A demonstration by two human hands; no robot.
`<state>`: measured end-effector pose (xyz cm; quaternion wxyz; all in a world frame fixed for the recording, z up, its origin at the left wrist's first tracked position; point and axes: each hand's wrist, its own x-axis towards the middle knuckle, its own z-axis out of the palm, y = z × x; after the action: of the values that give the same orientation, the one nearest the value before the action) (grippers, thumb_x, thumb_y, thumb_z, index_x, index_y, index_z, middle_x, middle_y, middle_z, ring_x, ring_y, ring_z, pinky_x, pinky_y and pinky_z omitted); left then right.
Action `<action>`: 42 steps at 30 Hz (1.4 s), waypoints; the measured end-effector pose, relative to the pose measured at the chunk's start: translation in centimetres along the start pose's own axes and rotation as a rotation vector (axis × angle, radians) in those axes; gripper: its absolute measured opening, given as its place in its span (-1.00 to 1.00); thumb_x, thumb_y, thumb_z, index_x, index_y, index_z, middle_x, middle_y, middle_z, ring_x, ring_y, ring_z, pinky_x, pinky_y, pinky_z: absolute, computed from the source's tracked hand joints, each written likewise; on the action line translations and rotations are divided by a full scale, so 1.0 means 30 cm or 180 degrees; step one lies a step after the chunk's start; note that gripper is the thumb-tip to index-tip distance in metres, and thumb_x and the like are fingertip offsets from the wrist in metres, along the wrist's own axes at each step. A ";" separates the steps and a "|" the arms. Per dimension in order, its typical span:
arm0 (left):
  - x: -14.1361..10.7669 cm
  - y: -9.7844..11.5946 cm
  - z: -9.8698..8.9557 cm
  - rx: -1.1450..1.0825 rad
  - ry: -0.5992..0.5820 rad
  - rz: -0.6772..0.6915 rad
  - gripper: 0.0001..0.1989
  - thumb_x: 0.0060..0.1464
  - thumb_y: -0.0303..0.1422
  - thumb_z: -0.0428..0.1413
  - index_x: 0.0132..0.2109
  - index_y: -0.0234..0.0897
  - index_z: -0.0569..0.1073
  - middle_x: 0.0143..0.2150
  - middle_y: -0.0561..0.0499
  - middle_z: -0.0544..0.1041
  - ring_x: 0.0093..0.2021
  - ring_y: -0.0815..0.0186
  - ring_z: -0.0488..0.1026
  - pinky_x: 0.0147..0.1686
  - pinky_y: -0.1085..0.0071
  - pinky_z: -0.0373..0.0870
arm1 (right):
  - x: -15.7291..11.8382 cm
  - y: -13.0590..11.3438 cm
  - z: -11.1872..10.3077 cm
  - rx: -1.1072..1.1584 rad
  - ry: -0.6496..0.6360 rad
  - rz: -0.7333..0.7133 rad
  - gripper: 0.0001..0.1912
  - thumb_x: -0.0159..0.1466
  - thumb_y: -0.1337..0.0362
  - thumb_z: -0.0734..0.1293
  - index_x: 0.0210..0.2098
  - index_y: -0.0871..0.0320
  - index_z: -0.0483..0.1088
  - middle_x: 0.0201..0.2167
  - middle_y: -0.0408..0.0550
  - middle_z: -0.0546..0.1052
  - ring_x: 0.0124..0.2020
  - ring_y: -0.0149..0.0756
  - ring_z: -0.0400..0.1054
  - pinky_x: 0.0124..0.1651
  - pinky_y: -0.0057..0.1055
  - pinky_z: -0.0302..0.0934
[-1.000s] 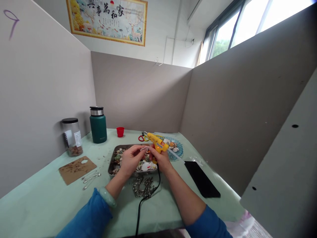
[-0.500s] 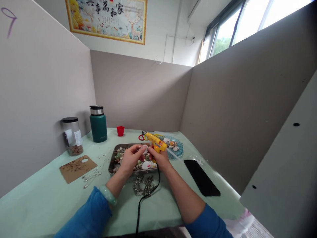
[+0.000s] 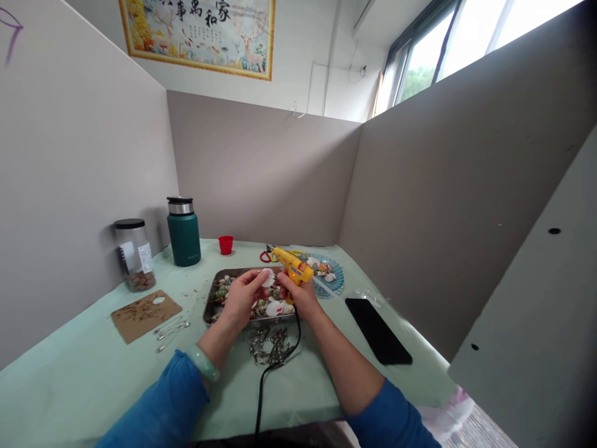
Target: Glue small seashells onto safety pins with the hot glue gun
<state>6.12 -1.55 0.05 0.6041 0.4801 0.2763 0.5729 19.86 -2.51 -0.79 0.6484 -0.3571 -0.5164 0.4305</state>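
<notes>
White, a shell-like piece (image 3: 268, 278) is pinched in the left hand's (image 3: 239, 301) grip at twelve o'clock, above the metal tray (image 3: 261, 321), while the yellow glue gun (image 3: 295, 266) is grasped by the right hand (image 3: 305, 300), its nozzle aimed towards eleven o'clock. Positioning of the piece appears to be the step in hand. For the next move, a steady pinch seems called for, with fingertips clear of the possibly hot nozzle.

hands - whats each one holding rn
Left hand: closed, pinching a small white piece between thumb and fingers.
Right hand: closed around the yellow glue gun, fingertips near the white piece.
</notes>
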 end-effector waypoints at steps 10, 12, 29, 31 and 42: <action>-0.003 0.004 0.004 0.0100 -0.0032 0.0058 -0.63 -0.21 -0.19 0.29 -0.29 -0.38 0.47 -0.46 0.05 0.45 -0.60 0.48 0.31 -0.58 0.52 0.26 | -0.006 -0.004 -0.003 -0.0195 -0.0031 0.0016 -0.70 0.04 0.09 0.40 -0.42 0.18 0.31 -0.76 -0.27 0.32 -0.73 -0.50 0.16 -0.62 -0.54 0.05; -0.002 0.003 0.004 0.0152 -0.0018 0.0092 -0.62 -0.21 -0.19 0.29 -0.29 -0.38 0.47 -0.47 0.05 0.45 -0.60 0.47 0.31 -0.59 0.52 0.25 | -0.008 -0.004 0.000 -0.0156 -0.0021 -0.0030 -0.70 0.04 0.09 0.40 -0.43 0.18 0.31 -0.76 -0.27 0.32 -0.73 -0.50 0.16 -0.61 -0.54 0.05; -0.018 -0.005 0.004 0.1753 0.0198 0.1599 -0.77 -0.01 -0.22 0.16 -0.28 -0.29 0.53 -0.42 0.01 0.52 -0.56 0.40 0.36 -0.50 0.47 0.31 | -0.001 0.001 -0.008 0.0013 -0.0202 -0.0099 -0.73 0.08 0.10 0.38 -0.41 0.16 0.30 -0.74 -0.26 0.33 -0.71 -0.48 0.19 -0.60 -0.53 0.08; -0.022 -0.006 0.001 0.2000 0.0197 0.1930 -0.80 0.02 -0.24 0.13 -0.27 -0.27 0.53 -0.33 -0.03 0.55 -0.49 0.38 0.40 -0.44 0.46 0.35 | -0.001 -0.001 -0.009 0.0071 -0.0248 -0.0101 -0.72 0.08 0.09 0.38 -0.40 0.16 0.31 -0.73 -0.26 0.34 -0.70 -0.48 0.20 -0.59 -0.52 0.09; -0.047 0.025 0.013 0.2536 0.0094 0.2630 -0.85 0.08 -0.35 0.09 -0.25 -0.24 0.54 -0.25 -0.05 0.56 -0.27 0.29 0.47 -0.23 0.39 0.40 | -0.003 -0.010 -0.007 0.0060 -0.0296 -0.0165 -0.73 0.10 0.07 0.36 -0.43 0.14 0.32 -0.75 -0.26 0.32 -0.71 -0.49 0.17 -0.57 -0.52 0.08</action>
<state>5.86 -3.09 0.57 0.0985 0.7307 0.2687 0.6198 20.12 -2.72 -0.61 0.6379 -0.3171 -0.5510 0.4346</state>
